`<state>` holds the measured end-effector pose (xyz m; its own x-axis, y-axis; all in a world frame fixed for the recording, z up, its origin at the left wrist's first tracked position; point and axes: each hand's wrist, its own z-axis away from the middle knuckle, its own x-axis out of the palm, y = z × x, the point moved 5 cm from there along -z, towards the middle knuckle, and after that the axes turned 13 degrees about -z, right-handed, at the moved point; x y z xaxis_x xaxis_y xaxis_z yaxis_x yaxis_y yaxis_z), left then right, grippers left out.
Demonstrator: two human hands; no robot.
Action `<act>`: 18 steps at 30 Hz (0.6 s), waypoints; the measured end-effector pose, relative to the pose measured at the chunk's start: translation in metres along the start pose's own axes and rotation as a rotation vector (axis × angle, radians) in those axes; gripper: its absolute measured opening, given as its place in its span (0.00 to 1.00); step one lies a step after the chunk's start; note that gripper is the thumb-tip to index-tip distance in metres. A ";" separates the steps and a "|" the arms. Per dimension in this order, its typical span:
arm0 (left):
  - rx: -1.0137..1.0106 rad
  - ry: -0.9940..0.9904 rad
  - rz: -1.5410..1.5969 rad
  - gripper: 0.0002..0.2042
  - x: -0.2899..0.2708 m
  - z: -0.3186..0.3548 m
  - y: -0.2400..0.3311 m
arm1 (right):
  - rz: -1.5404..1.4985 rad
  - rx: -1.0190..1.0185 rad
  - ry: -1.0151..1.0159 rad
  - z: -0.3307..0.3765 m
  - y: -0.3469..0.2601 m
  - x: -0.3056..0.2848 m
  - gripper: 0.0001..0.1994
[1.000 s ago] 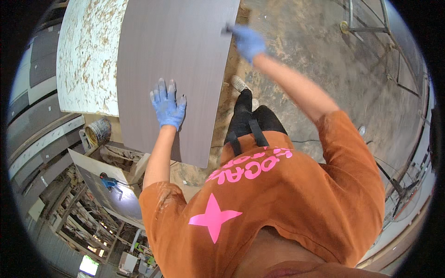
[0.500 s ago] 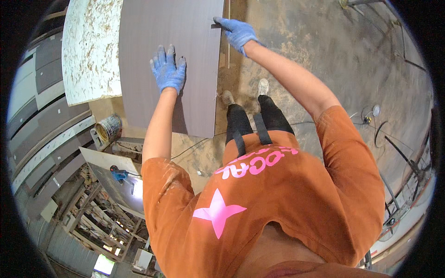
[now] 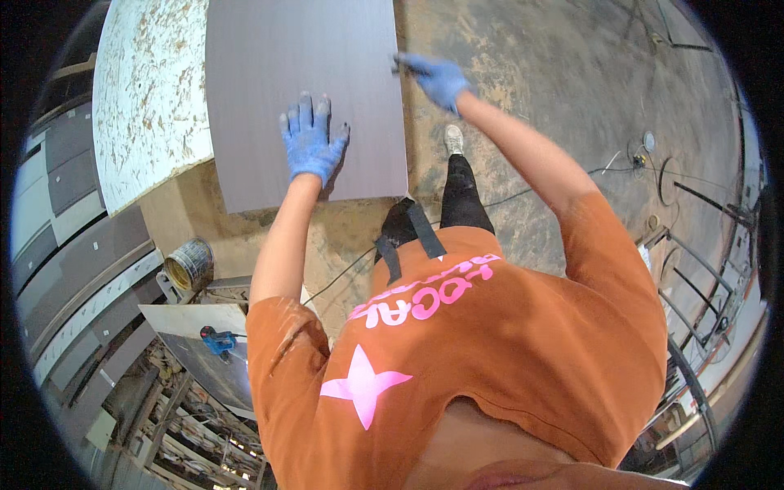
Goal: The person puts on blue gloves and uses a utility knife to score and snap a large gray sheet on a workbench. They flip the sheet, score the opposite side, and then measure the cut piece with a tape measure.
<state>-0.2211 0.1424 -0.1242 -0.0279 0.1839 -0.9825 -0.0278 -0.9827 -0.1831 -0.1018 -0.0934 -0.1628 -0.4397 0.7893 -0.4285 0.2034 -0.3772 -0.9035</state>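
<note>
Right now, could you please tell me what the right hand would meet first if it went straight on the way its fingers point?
The right hand would likely meet the right edge of the grey panel first; depth is unclear there, so it might pass over the surface instead.

Here's the grey panel (image 3: 302, 49) lying flat, its support hidden beneath; down on the dusty floor (image 3: 563, 106), a dark cable (image 3: 335, 279) runs.
</note>
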 end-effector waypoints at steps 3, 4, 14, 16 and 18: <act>0.055 0.022 0.041 0.33 0.000 0.032 -0.004 | -0.035 -0.086 0.057 0.007 -0.007 0.014 0.24; 0.042 0.032 0.042 0.33 0.000 0.036 -0.005 | -0.020 -0.121 0.065 0.014 -0.013 0.021 0.24; 0.031 0.057 0.034 0.33 0.003 0.042 -0.007 | -0.018 0.070 -0.147 0.157 -0.053 0.067 0.21; 0.024 0.053 0.031 0.33 0.004 0.040 -0.007 | 0.034 0.078 -0.149 0.101 -0.056 0.040 0.22; 0.035 0.057 0.035 0.33 0.004 0.037 -0.006 | 0.120 0.087 -0.134 0.099 -0.054 0.041 0.21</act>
<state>-0.2585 0.1495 -0.1261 0.0276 0.1469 -0.9888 -0.0623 -0.9870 -0.1483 -0.2169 -0.0886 -0.1307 -0.5303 0.6671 -0.5232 0.1876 -0.5095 -0.8398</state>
